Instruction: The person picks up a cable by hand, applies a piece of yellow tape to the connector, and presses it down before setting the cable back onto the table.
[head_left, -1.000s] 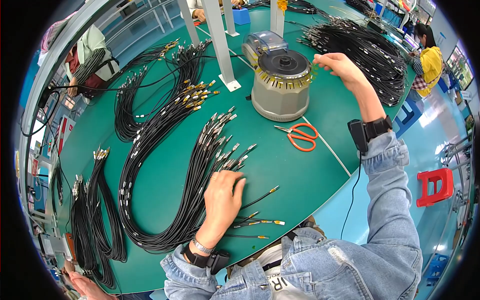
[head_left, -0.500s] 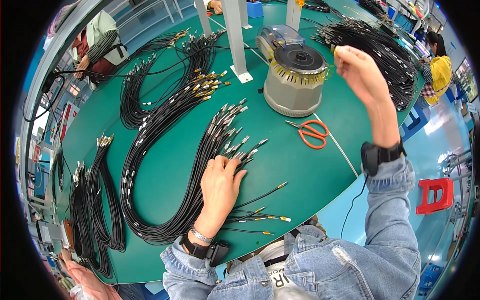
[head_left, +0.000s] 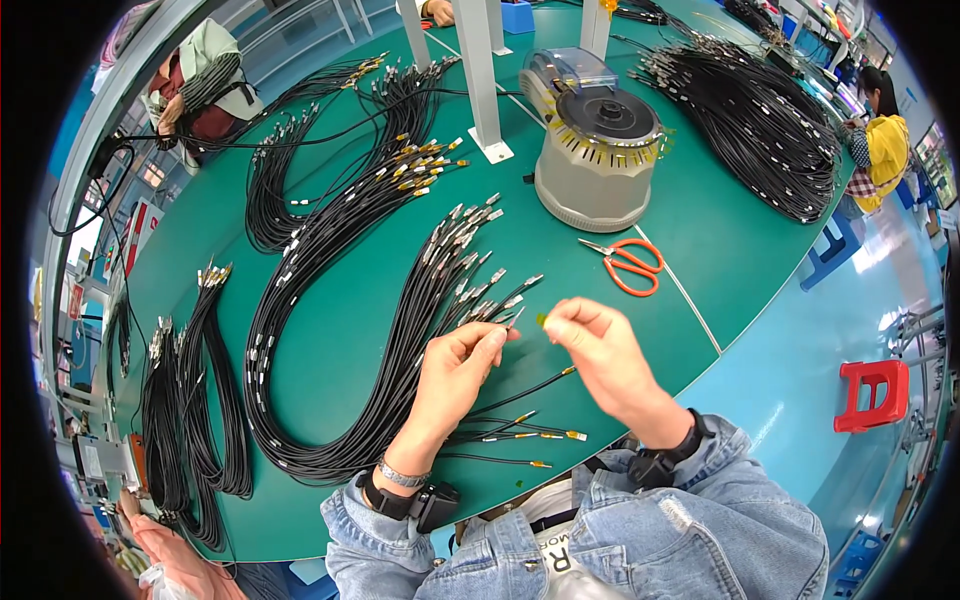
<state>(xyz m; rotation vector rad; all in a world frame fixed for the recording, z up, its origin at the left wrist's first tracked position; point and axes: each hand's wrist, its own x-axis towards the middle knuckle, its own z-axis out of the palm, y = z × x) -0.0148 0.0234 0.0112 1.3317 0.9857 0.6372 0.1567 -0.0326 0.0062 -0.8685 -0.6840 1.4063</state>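
**Black cables, a yellow tab, two hands meeting**

Green surface point(head_left: 330, 400) carries everything here. At the far left, short bundles of black cables point(head_left: 185, 420) lie in loops near the edge. Next comes the long bundle point(head_left: 400, 330), curved like an S, its metal ends fanned toward the person so that single ends can be picked off easily. The left hand point(head_left: 455, 375) rests at that fan, fingers pinched together on one cable end point(head_left: 513, 320), lifting it clear of the rest. Just beside it, the right hand point(head_left: 605, 355) holds a small yellow tab point(head_left: 541, 320) between closed fingertips, brought up close to the cable end. A few cables with yellow ends point(head_left: 525, 435) lie apart below the hands. Farther right, orange scissors point(head_left: 630, 265) sit within reach, behind them a grey round machine point(head_left: 600, 150).
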